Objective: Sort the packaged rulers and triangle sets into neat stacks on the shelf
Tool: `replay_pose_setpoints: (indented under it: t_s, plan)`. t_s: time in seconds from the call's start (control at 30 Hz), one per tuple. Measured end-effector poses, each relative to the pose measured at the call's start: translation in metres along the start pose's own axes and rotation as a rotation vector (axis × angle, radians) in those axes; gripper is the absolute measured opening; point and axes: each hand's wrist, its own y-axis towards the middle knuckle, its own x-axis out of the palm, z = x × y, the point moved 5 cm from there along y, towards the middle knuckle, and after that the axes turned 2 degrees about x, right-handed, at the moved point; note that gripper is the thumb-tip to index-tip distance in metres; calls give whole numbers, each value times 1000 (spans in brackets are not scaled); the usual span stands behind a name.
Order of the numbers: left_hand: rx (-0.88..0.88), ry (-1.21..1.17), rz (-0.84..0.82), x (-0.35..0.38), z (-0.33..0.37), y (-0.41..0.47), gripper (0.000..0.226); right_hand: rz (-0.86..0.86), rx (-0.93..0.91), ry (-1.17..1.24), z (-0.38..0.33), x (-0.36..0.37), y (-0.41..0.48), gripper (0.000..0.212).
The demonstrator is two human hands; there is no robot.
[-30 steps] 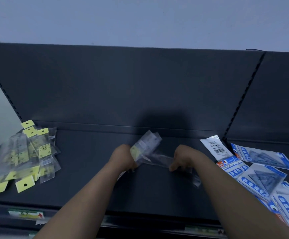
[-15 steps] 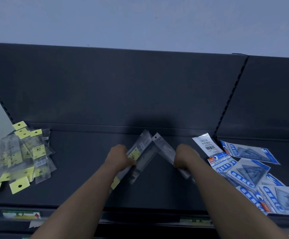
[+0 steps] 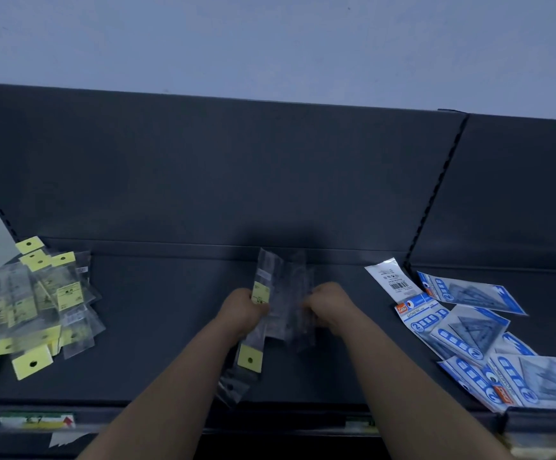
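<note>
both hands meet over the middle of the dark shelf [image 3: 170, 327], fingers curled: the left hand [image 3: 241, 308] grips the left edge of a bundle of clear ruler packets [image 3: 286, 293], and the right hand [image 3: 331, 307] pinches its right edge. the bundle stands on end between them, blurred. one packet carries a small yellow label [image 3: 260, 292] with print too small to read, and a yellow header card [image 3: 250, 359] with a punched hole hangs below the left wrist. a loose pile of yellow-carded packets [image 3: 37, 310] lies well apart at the left. at the right sprawl blue triangle set packs [image 3: 462, 330], one printed with what looks like "geometric" and a circled "2"; a white pack back [image 3: 390, 280] shows a barcode.
</note>
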Motion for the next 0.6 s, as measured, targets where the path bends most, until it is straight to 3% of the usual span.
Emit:
replay_pose_setpoints:
  t_s: [0.13,0.2,0.3,0.6]
  plan:
    - [-18,-121,1,1,-4,-6,14,-83,-7,51,-4,14,-9,9]
    - [-30,-194,-5,1,-6,-9,16,-99,-14,59,-6,19,-9,23]
    - [-22,-261,33,-11,-11,-16,16,-147,-32,123,-16,34,-10,27]
    - [18,-199,335,-127,-42,-34,20,-270,-235,143,-89,124,-35,27]
